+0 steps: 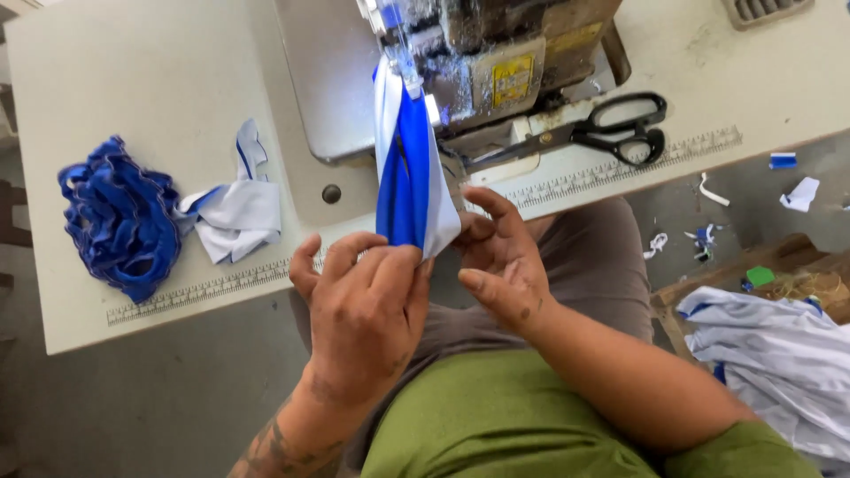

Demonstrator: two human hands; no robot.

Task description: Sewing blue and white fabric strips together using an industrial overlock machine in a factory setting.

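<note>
A blue and white fabric strip [405, 168] runs from the sewing machine [482, 62] down toward me, over the table's front edge. My left hand [363, 310] pinches its lower end between thumb and fingers. My right hand [500, 261] touches the strip's white right edge with its fingertips, fingers partly spread. The strip's upper end sits under the machine's needle area.
Black scissors [611, 128] lie on the cream table [159, 71] right of the machine. A pile of blue trim [119, 217] and a white and blue fabric piece [235, 208] lie at left. White and blue garments [779, 354] are heaped at right, with scraps [708, 235] on the floor.
</note>
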